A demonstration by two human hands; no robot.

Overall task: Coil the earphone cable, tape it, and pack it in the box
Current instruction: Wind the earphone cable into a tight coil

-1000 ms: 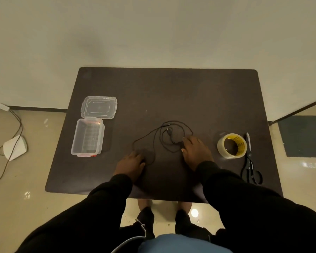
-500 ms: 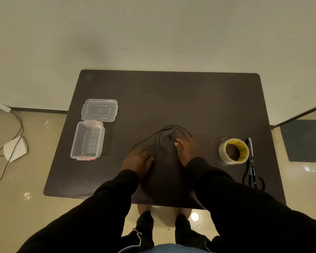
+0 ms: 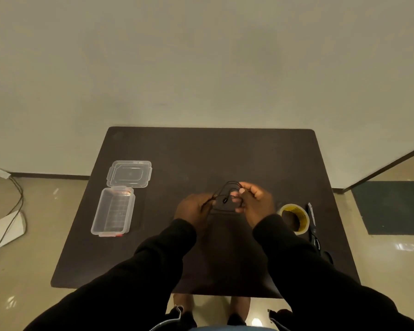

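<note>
Both hands raised just above the dark brown rectangular tabletop (image 3: 261,154), near its middle, with the thin black earphone cable (image 3: 227,187) strung between them in a few loose loops. Left hand (image 3: 193,209) curled and pinching a strand at the loops' left side; right hand (image 3: 257,204) with fingers bent, pinching the cable at the right side, one small dark earbud or plug dangling in the gap between. Hard to tell exactly how many turns formed so far; probably only the start of the coil.

Likely trouble from here:
- Loops springing apart if either pinch loosens, since thin cable keeps little shape untaped.
- Dangling end snagging through a loop and knotting the bundle.
- Coil slackening while reaching for the yellow-cored roll of clear tape (image 3: 294,218), just right of the right hand, with black-handled scissors (image 3: 314,232) beyond it; only one hand left to hold then.
- Coil wound too wide for the clear plastic rectangular box (image 3: 112,211), well to the left of the hands, its clear lid (image 3: 129,173) lying off just behind it.
</note>
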